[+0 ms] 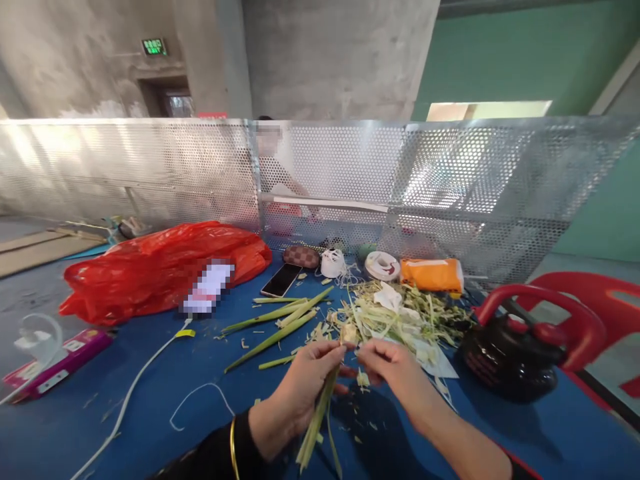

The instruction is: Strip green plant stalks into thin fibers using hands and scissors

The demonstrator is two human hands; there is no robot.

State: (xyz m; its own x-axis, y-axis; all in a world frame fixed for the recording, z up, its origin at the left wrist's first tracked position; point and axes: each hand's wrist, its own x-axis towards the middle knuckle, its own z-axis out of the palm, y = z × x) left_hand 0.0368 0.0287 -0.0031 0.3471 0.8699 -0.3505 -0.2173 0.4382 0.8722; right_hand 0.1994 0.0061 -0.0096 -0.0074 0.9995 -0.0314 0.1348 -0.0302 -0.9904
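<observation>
My left hand [303, 383] is closed around a small bundle of pale green plant stalks [316, 427], whose cut ends hang toward me. The upper end of the bundle has a cream-coloured tip by my left thumb. Close on its right, my right hand [393, 367] is pinched; what sits between its fingertips is too small to make out. Beyond my left hand lie several loose green stalks [273, 340] on the blue tabletop [200, 373]. A heap of shredded leaves and peelings [420, 317] spreads beyond my right hand, with crumpled white paper [389, 297] on it.
To the right stands a black kettle [510, 363] with a red handle, near a red chair [575, 300]. Along the back are a phone [283, 280], string [333, 264], a ribbon roll [382, 267] and an orange packet [433, 275]. A red bag [150, 273] and white cable [133, 393] lie left.
</observation>
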